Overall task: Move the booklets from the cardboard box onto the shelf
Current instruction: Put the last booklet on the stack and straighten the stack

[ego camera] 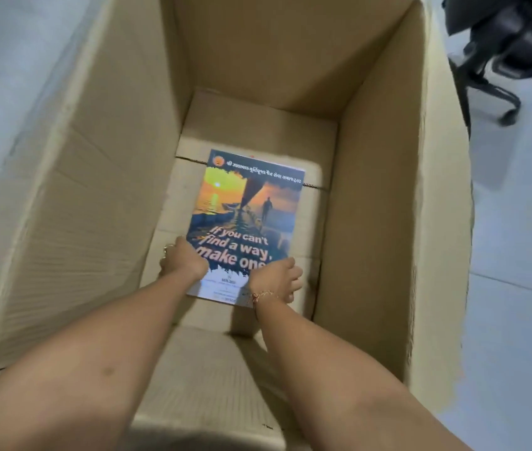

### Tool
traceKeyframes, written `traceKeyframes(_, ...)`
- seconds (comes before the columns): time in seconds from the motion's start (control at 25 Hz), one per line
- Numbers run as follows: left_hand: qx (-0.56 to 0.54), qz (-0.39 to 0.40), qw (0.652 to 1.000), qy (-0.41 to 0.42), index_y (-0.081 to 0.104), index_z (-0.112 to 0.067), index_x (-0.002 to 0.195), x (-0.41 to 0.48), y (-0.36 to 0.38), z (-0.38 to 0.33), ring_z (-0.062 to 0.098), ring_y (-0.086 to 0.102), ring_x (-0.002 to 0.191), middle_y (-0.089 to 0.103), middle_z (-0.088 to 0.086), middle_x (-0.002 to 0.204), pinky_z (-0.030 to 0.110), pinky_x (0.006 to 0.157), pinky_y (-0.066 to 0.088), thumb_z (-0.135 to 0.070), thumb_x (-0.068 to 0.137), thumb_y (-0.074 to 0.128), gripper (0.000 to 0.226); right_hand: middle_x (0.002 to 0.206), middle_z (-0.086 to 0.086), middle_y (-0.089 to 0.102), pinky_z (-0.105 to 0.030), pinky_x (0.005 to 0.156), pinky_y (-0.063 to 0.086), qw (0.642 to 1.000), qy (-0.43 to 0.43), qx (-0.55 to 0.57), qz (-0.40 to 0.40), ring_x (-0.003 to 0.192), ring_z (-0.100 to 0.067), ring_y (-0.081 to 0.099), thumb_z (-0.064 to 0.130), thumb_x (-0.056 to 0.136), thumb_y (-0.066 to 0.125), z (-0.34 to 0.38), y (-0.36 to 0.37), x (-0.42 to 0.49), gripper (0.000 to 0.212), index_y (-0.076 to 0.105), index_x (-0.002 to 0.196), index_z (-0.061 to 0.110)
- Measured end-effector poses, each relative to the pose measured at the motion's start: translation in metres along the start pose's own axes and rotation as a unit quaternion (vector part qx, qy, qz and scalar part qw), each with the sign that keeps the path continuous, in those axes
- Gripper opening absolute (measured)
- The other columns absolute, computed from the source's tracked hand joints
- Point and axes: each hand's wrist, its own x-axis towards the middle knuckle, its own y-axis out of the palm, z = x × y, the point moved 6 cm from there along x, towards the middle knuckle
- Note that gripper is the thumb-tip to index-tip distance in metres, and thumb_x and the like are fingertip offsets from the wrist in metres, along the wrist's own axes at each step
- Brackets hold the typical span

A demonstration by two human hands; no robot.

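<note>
A booklet (pixel 246 209) with a sunset cover and the words "If you can't find a way, make one" lies at the bottom of a deep cardboard box (pixel 102 177). Both my arms reach down into the box. My left hand (pixel 183 260) curls over the booklet's near left edge, a ring on one finger. My right hand (pixel 279 279), with a thread bracelet at the wrist, grips the near right corner. Whether more booklets lie under the top one is hidden. The shelf is out of view.
The box's tall walls close in on all sides, its flaps standing open. A black wheeled office chair (pixel 498 60) stands on the pale tiled floor (pixel 518 255) at the upper right. A dark object shows at the left edge.
</note>
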Motion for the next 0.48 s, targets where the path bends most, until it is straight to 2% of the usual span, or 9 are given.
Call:
traceKeyframes(0.08,-0.026,0.015,0.999,-0.036,0.055,0.000,0.115,0.007,-0.005,0.001,0.038,0.055,0.111,0.058,0.021,0.125,0.040,0.089,0.050,-0.019,0.076,0.069,0.045,0.137,-0.014,0.036,-0.047,0.105,0.036,0.999,0.033,0.038,0.004,0.126,-0.034,0.035,0.012,0.084,0.058,-0.003,-0.006,0.010,0.049,0.035,0.127,0.009)
traceKeyframes(0.16,-0.041,0.060,0.997,-0.038,0.060,0.003,0.080,0.011,-0.010,-0.001,0.032,0.059,0.085,0.065,0.020,0.105,0.033,0.070,0.049,-0.012,0.077,0.070,0.019,0.139,-0.015,0.037,-0.047,0.107,0.034,0.995,0.058,0.076,0.008,0.128,-0.035,0.035,0.012,0.082,0.060,-0.006,-0.009,0.017,0.048,0.039,0.126,0.007)
traceKeyframes(0.2,-0.047,0.076,0.996,-0.023,0.057,0.002,0.070,0.010,-0.014,-0.003,0.029,0.059,0.076,0.064,0.017,0.097,0.031,0.065,0.049,-0.007,0.077,0.070,0.017,0.138,-0.016,0.037,-0.047,0.108,0.034,0.994,0.061,0.091,0.005,0.128,-0.036,0.035,0.012,0.083,0.059,-0.006,-0.011,0.017,0.045,0.042,0.125,0.007)
traceKeyframes(0.24,-0.056,0.083,0.995,-0.004,0.059,0.004,0.072,0.005,-0.021,-0.007,0.029,0.062,0.074,0.065,0.016,0.097,0.034,0.065,0.053,-0.004,0.077,0.070,0.015,0.137,-0.017,0.037,-0.047,0.108,0.034,0.993,0.056,0.105,-0.004,0.127,-0.036,0.035,0.012,0.083,0.058,-0.004,-0.013,0.016,0.042,0.044,0.123,0.006)
traceKeyframes(0.28,-0.044,0.074,0.996,0.027,0.063,0.006,0.083,0.001,-0.029,-0.012,0.032,0.066,0.082,0.067,0.018,0.102,0.038,0.072,0.056,-0.004,0.075,0.071,0.016,0.137,-0.017,0.037,-0.048,0.108,0.034,0.992,0.049,0.117,-0.017,0.127,-0.036,0.035,0.012,0.084,0.057,-0.001,-0.015,0.014,0.041,0.045,0.122,0.006)
traceKeyframes(0.36,-0.020,0.031,0.995,0.089,0.063,0.004,0.104,-0.015,-0.054,-0.020,0.034,0.066,0.100,0.068,0.020,0.111,0.041,0.085,0.055,-0.008,0.073,0.073,0.035,0.137,-0.017,0.036,-0.048,0.108,0.033,0.989,0.033,0.140,-0.044,0.127,-0.035,0.034,0.009,0.083,0.058,0.010,-0.024,-0.004,0.041,0.045,0.121,0.004)
traceKeyframes(0.48,-0.064,-0.028,0.987,0.148,0.064,0.000,0.104,-0.055,-0.108,-0.022,0.034,0.064,0.105,0.069,0.019,0.112,0.040,0.087,0.052,-0.007,0.074,0.071,0.032,0.134,-0.018,0.038,-0.048,0.106,0.031,0.981,-0.015,0.172,-0.085,0.125,-0.036,0.037,0.009,0.081,0.059,0.032,-0.046,-0.046,0.043,0.046,0.121,0.002)
